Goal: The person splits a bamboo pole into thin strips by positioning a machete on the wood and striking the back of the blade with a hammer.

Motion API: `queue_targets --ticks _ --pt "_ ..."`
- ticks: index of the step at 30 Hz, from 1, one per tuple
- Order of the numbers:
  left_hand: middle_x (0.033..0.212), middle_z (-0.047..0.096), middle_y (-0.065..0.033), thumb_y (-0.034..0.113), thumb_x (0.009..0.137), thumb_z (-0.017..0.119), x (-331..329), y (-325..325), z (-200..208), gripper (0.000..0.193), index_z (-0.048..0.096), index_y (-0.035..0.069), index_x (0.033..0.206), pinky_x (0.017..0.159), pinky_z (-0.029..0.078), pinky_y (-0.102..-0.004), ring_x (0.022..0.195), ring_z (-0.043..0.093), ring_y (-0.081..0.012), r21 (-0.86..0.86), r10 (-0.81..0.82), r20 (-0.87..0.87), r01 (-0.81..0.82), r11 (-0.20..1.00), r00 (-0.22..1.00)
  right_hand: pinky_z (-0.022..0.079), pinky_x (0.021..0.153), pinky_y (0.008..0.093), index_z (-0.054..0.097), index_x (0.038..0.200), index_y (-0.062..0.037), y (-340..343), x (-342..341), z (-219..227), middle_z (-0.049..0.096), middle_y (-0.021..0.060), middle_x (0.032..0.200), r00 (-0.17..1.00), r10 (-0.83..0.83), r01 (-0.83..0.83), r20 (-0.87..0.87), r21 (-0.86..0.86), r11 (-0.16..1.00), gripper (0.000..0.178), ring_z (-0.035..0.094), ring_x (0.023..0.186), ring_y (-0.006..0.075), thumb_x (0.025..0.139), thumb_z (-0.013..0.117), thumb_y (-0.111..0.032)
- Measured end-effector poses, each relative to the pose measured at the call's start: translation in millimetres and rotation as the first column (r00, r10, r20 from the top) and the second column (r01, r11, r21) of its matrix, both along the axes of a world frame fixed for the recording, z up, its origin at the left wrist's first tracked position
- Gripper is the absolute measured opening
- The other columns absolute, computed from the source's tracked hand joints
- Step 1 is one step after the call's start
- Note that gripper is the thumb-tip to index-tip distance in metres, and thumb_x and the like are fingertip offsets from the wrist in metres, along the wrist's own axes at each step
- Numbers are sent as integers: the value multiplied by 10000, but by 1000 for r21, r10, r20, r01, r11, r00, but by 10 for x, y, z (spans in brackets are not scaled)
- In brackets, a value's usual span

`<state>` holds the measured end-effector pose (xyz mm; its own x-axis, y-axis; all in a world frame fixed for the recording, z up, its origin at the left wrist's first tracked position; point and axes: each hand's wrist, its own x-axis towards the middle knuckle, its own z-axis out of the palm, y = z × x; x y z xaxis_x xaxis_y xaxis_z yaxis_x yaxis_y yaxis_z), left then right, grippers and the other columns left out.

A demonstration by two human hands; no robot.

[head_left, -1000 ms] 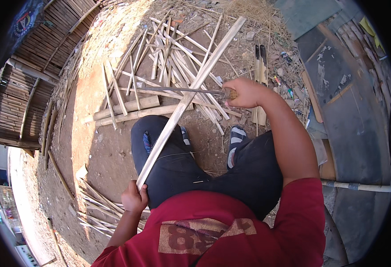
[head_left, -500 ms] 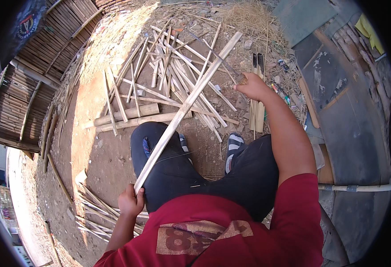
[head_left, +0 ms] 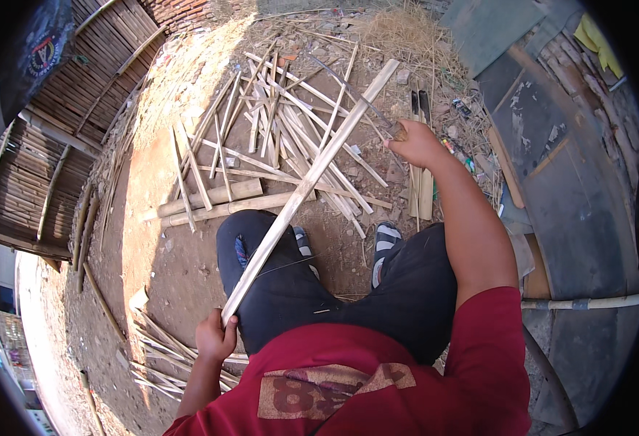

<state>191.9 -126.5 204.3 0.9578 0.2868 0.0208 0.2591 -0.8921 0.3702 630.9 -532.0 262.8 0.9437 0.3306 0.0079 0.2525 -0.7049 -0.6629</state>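
Two closed grips: left hand [head_left: 216,336] around near end of bamboo strip [head_left: 307,184], right hand [head_left: 418,145] around long-bladed knife [head_left: 400,134] at handle. Strip location: across left thigh [head_left: 250,231], slanting to far right. Change since a second ago: knife crossing now near strip's far end instead of mid-length, probably shifting work there.

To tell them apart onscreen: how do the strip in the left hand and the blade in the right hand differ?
The strip is pale; the blade is grey. The strip looks longer and broader than the blade. From the left hand, the strip slants up rightward; from the right hand, the blade slants up leftward. Both are long and narrow, crossing in view.
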Motion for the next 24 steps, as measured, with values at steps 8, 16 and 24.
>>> queue_targets --ticks 8,16,24 --pt "675 618 -26 399 1037 648 106 80 301 389 631 28 925 545 425 -330 599 587 -130 -762 -1 -470 -405 505 883 550 853 475 691 1229 -23 296 -526 287 725 255 1001 874 474 -401 105 -395 827 489 701 956 432 844 794 -307" --pt "652 599 -56 437 1074 552 -83 -118 266 465 656 -5 976 559 438 -366 601 566 -157 -383 0 -234 -92 919 972 546 820 479 712 1159 -56 260 -447 164 723 238 955 883 467 -434 48 -295 851 450 696 930 433 823 816 -336" --pt "657 602 -219 357 1080 498 -100 -314 53 427 574 20 829 579 456 -511 633 627 -452 -106 108 -47 -112 988 993 546 894 464 663 1294 -29 61 -176 110 708 263 1126 975 214 -209 61 -79 975 596 702 1017 400 814 802 -352"
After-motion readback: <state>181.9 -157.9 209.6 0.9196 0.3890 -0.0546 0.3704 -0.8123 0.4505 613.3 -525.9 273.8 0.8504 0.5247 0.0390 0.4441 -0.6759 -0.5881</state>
